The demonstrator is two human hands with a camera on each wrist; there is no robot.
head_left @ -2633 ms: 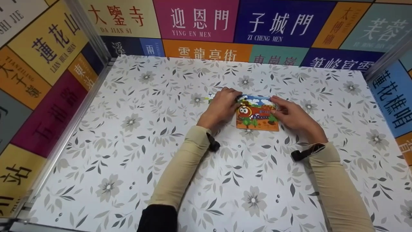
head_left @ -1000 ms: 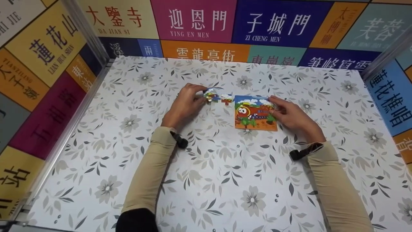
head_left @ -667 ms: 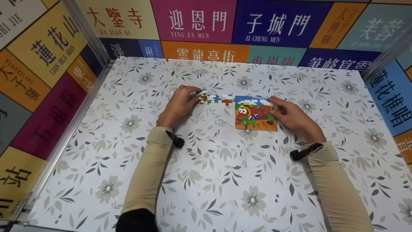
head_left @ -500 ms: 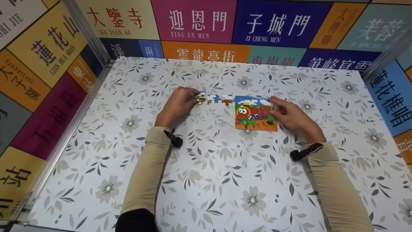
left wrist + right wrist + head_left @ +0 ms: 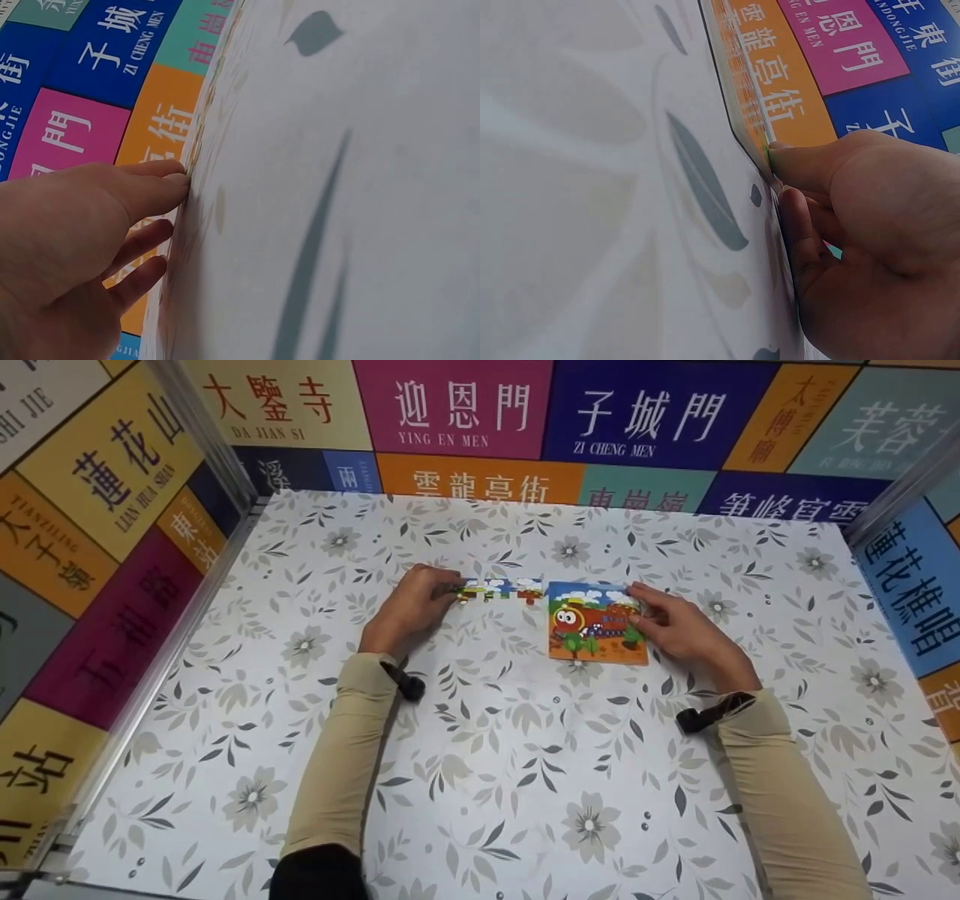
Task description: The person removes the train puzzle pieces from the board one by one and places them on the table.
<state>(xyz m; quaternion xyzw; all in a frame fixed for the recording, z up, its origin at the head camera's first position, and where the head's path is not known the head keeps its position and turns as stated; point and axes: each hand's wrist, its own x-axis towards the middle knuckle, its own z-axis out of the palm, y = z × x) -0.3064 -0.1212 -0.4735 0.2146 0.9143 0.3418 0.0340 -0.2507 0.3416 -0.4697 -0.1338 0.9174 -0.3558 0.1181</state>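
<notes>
A square picture puzzle [image 5: 598,622] of a red cartoon train lies flat on the table. At its upper right corner my right hand [image 5: 690,634] holds the side, thumb and forefinger on the edge; the right wrist view shows the puzzle's thin edge [image 5: 742,97] meeting that thumb. To the left of the puzzle runs a short row of jigsaw pieces [image 5: 502,589] with sky and clouds, side by side. My left hand [image 5: 411,607] pinches the leftmost piece [image 5: 469,589] between thumb and forefinger. In the left wrist view the fingertips [image 5: 180,180] touch down at table level.
White floral paper covers the table [image 5: 480,780]. Upright panels with coloured blocks and Chinese lettering [image 5: 457,412] close off the back and both sides. A black wrist camera [image 5: 409,684] sits on the left sleeve, another camera [image 5: 697,721] on the right.
My left hand left the square puzzle and moved left with a piece, then lowered it to the left end of the row, now level and close together. My right hand stayed on the puzzle.
</notes>
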